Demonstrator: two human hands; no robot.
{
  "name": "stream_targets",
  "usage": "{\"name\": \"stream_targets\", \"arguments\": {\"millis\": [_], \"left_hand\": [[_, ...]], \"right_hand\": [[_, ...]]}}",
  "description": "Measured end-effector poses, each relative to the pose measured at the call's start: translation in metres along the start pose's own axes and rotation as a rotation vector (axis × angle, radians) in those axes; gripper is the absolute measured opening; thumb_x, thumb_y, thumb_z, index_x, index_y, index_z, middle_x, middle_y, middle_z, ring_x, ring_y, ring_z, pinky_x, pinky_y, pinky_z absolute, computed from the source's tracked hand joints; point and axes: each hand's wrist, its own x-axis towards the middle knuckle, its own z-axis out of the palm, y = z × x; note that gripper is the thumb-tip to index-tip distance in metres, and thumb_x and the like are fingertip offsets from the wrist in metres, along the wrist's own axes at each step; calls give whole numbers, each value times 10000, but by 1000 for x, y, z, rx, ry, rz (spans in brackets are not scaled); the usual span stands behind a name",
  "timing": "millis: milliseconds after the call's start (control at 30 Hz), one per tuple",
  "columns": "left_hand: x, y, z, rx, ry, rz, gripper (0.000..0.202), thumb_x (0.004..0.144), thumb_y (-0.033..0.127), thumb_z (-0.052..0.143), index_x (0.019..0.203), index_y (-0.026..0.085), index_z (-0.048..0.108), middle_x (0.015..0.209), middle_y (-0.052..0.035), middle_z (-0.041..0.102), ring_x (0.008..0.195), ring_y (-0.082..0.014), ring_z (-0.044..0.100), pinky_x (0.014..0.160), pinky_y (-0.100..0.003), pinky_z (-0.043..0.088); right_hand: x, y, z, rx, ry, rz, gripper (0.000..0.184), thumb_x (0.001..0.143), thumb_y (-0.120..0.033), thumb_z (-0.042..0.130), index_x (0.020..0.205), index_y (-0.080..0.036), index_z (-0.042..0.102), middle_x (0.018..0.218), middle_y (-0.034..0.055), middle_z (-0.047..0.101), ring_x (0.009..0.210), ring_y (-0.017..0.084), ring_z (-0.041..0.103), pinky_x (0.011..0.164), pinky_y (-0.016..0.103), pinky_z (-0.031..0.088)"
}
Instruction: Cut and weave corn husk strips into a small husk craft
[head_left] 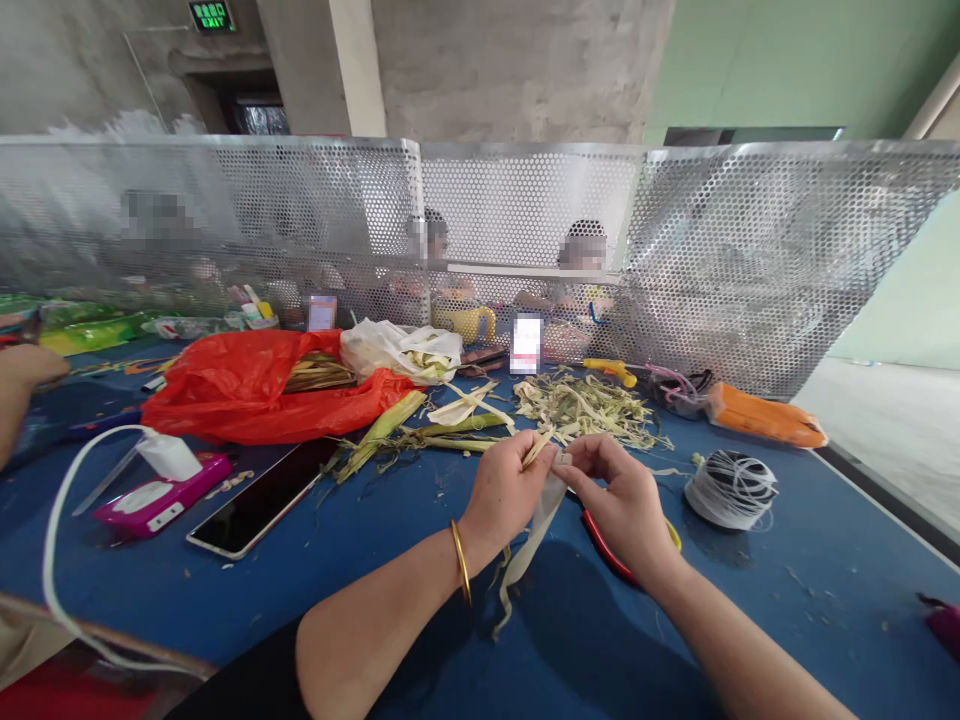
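My left hand (pixel 510 485) and my right hand (pixel 619 495) meet over the blue table (pixel 375 600), both pinching pale corn husk strips (pixel 534 530). The strips hang down from my fingers toward the table, and a short tip sticks up between the thumbs. A gold bangle (pixel 460 560) circles my left wrist. Red-handled scissors (pixel 607 550) lie on the table just under my right hand.
A heap of shredded husk (pixel 585 405) lies beyond my hands. A red plastic bag (pixel 255 385) with husks, a white bag (pixel 401 350), a phone (pixel 259 495), a pink wipes pack (pixel 161 495), a spool of white string (pixel 731 487) and an orange bag (pixel 765 415) surround them. Perforated metal screens (pixel 525 210) fence the table; other people sit behind.
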Motion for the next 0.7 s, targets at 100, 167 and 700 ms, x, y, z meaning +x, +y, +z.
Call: {"name": "stream_targets", "arguments": {"millis": [100,167,700], "left_hand": [[0,0,0,27,11,5,313,863,353,469,602,193,405,566,57,391,573,-104,353,551,-239,247],[0,-2,1,43,13,1,307,865,359,465,610,193,418,571,55,403,573,-105,357,547,-241,241],[1,-2,2,-105,4,-88,299,824,383,535,608,177,520,575,50,420,577,-102,369,529,-224,279]], "right_hand": [[1,2,2,117,-17,133,178,792,-346,635,731,-197,560,620,-27,532,551,121,471,504,230,384],[1,0,2,85,-15,121,179,798,-325,617,690,-195,559,598,-31,519,544,115,448,505,229,366],[0,-3,4,155,47,237,201,742,-357,634,666,-185,564,576,-35,486,534,109,406,492,231,330]]}}
